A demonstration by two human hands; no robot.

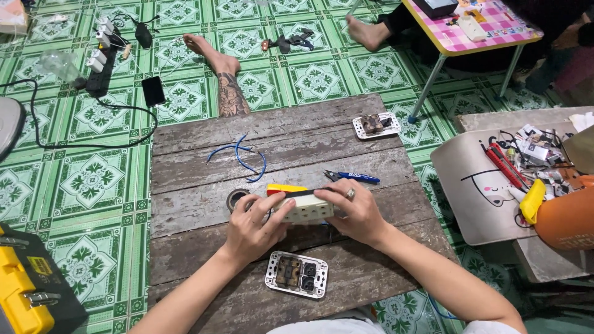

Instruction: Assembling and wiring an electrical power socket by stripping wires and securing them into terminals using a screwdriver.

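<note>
Blue wires, cutters, tape roll around the held socket box

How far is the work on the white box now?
Done: two socket plates lie out, one near, one far. In hand: left hand and right hand hold the white box, black tape across its top. Left: blue wires and cutters lie unused.

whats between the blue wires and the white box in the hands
In the head view, a roll of dark tape lies on the planks between the blue wires and the white box.
</note>
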